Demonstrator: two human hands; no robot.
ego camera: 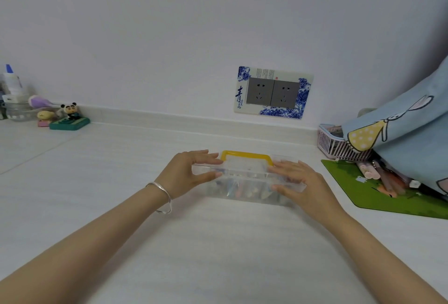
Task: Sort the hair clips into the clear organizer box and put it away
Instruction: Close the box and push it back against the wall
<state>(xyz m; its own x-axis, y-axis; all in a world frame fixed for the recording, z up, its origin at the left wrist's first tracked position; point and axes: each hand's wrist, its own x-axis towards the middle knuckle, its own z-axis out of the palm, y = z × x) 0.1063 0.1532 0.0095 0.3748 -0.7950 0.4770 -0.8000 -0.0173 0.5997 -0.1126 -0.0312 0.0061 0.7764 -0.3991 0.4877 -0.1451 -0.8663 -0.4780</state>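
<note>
Left hand (188, 174): fingers clamped on organizer box (247, 182) lid edge
Right hand (297, 182): same, other end
Tip: press evenly near yellow handle (246, 155)

Plain white wall (169, 25), double socket (272, 92), pale desk (121, 170)

Both hands, left (188, 172) and right (299, 182), reach forward, fingers curled, thumbs underneath.

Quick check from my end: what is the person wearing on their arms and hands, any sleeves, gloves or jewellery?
Both forearms are bare, with no sleeves in view and no gloves. The left hand has a thin silver bangle hanging loose at the wrist. The right hand and its wrist carry nothing visible.
</note>
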